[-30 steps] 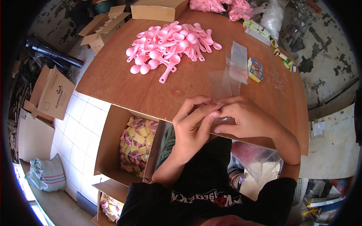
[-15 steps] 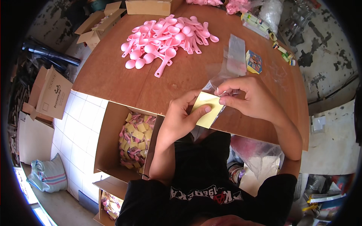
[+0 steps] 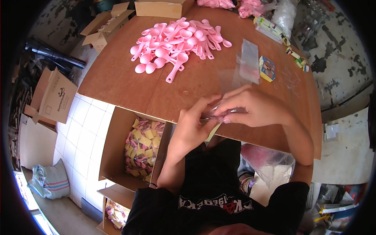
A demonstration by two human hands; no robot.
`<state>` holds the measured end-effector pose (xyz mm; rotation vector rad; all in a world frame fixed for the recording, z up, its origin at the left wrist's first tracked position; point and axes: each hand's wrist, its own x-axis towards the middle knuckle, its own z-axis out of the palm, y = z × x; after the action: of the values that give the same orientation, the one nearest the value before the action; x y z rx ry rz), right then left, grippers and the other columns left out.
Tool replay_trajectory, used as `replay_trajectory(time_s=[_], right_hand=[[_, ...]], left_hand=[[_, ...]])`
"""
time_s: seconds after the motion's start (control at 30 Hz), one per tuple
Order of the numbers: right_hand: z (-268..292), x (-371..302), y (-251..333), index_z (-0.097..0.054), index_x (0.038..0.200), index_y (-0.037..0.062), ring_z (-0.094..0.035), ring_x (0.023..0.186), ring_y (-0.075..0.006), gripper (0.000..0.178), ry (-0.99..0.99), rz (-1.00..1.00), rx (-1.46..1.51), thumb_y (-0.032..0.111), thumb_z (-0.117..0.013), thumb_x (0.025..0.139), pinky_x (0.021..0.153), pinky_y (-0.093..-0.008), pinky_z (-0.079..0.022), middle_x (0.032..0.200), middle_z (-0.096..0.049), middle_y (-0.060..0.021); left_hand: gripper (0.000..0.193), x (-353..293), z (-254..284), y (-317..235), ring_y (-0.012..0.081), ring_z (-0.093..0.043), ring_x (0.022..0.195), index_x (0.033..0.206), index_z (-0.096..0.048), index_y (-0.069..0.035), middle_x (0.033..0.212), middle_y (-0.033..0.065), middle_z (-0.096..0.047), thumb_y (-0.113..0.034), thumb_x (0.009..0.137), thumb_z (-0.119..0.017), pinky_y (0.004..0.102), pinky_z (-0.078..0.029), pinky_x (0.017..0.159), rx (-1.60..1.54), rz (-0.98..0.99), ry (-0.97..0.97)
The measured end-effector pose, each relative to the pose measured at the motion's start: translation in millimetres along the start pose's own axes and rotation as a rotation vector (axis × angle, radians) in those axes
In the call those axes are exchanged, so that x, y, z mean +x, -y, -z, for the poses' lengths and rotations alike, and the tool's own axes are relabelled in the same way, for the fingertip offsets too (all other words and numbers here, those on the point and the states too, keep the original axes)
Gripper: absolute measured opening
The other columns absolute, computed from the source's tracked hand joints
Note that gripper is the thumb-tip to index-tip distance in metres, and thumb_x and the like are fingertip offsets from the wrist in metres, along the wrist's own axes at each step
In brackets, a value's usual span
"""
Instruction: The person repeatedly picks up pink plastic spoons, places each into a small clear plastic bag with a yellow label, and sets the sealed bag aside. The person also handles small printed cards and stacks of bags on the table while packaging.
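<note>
Both hands meet over the table's near edge at a clear plastic bag. My left hand is closed on the bag, with a yellow card mostly hidden under its thumb. Fingers of my right hand pinch the crumpled film at the bag's upper part. Whether a spoon is inside the bag cannot be seen. Beyond the hands lies a heap of pink measuring spoons. Flat clear bags rest to the right, beside a stack of small cards with a blue printed top.
Below the brown table, at left, an open carton holds several packed spoons with yellow cards. Another cardboard box stands at the far edge. Tape rolls lie along the right side. A white sack sits on the floor.
The yellow card, facing up before, is now tilted and mostly covered by my left hand. My right hand has moved left onto the bag's film. The view has shifted slightly.
</note>
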<state>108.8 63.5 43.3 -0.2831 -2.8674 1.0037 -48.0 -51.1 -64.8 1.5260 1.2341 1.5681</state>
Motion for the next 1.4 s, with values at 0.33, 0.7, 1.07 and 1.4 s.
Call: replay_trajectory(time_s=[0.33, 0.7, 1.07, 1.4], right_hand=[[23.7, 90.2, -113.7, -0.071, 0.110, 0.0122, -0.068, 0.085, -0.0239, 0.030, -0.506, 0.040, -0.545, 0.001, -0.062, 0.085, 0.074, -0.0366, -0.053, 0.097, -0.068, -0.0090], [19.1, 98.5, -144.4, -0.066, 0.104, 0.0112, -0.066, 0.082, -0.0184, 0.025, -0.592, 0.216, -0.517, 0.007, -0.073, 0.080, 0.073, -0.0317, -0.053, 0.093, -0.064, -0.0037], [15.2, 13.5, -26.4, -0.046, 0.117, -0.0012, -0.065, 0.076, -0.0089, 0.041, -1.001, 0.119, 0.462, 0.002, -0.073, 0.086, 0.066, -0.0199, -0.051, 0.089, -0.070, -0.0083], [-20.8, 9.4, -15.5, -0.061, 0.103, 0.0052, -0.064, 0.082, -0.0055, 0.027, -0.741, 0.092, 0.148, 0.010, -0.077, 0.082, 0.066, -0.0214, -0.048, 0.092, -0.070, -0.0036]], left_hand=[[0.042, -0.7, 23.1, 10.5, 0.0134, -0.069, 0.090, 0.122, -0.057, 0.003, 0.095, 0.0138, -0.073, 0.002, 0.082, -0.073, 0.0292, -0.055, 0.080, -0.058, 0.093, -0.200], [0.048, 1.6, 19.2, 18.5, 0.0129, -0.067, 0.090, 0.128, -0.051, 0.004, 0.097, 0.0099, -0.071, 0.008, 0.084, -0.070, 0.0262, -0.053, 0.081, -0.186, 0.151, -0.163], [0.049, 7.5, 12.3, 25.2, 0.0144, -0.069, 0.089, 0.129, -0.050, 0.004, 0.098, 0.0116, -0.071, 0.005, 0.085, -0.071, 0.0266, -0.055, 0.080, -0.159, 0.167, -0.100], [0.047, 8.6, -9.3, 14.3, 0.0132, -0.070, 0.084, 0.123, -0.058, 0.000, 0.090, 0.0101, -0.073, -0.005, 0.081, -0.078, 0.0287, -0.055, 0.075, -0.143, -0.001, -0.109]])
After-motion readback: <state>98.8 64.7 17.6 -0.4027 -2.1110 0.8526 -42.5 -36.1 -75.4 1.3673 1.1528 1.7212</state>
